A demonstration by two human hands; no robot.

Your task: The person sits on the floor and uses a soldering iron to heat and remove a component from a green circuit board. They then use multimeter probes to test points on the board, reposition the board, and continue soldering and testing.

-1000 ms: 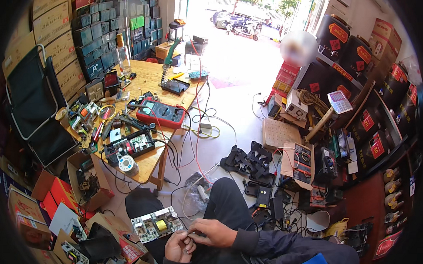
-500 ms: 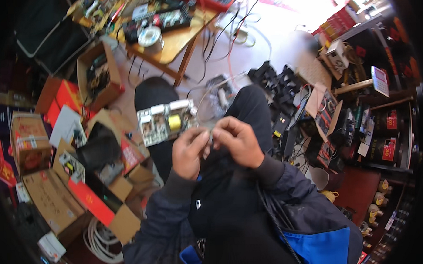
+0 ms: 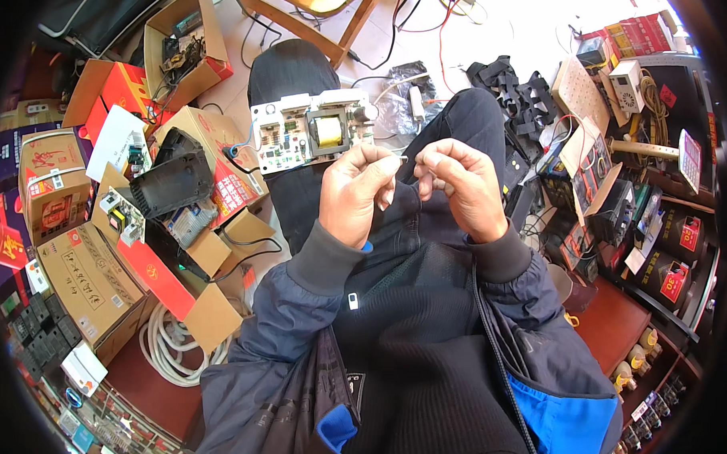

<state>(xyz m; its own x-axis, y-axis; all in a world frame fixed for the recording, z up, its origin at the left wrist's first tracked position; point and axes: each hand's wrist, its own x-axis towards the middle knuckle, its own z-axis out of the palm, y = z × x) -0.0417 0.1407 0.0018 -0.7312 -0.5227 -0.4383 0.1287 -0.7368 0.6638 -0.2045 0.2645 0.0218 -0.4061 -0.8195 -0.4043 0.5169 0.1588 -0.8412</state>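
Over my lap, my left hand [image 3: 357, 189] pinches a tiny light piece [image 3: 403, 158] between thumb and forefinger; its kind is too small to tell. A short gap away, my right hand [image 3: 463, 182] has its thumb pressed to its fingertips, and whatever it may hold cannot be made out. Just beyond my left hand, a pale circuit board [image 3: 281, 152] lies on my left thigh. It carries a transformer wrapped in yellow [image 3: 328, 130], white parts along its far side and several small components.
Cardboard boxes [image 3: 89, 272] crowd the left, with a black plastic housing [image 3: 172, 179] and a coiled pale hose [image 3: 169, 346] nearby. A wooden table leg [image 3: 360, 27], cables and a clear plastic bag [image 3: 395, 114] are ahead. Black straps [image 3: 512, 86] and shelved goods stand right.
My hands, held together at the fingertips before, have come apart, the right one moving rightward. The view has shifted, so most of the cluttered table has left the top of the picture.
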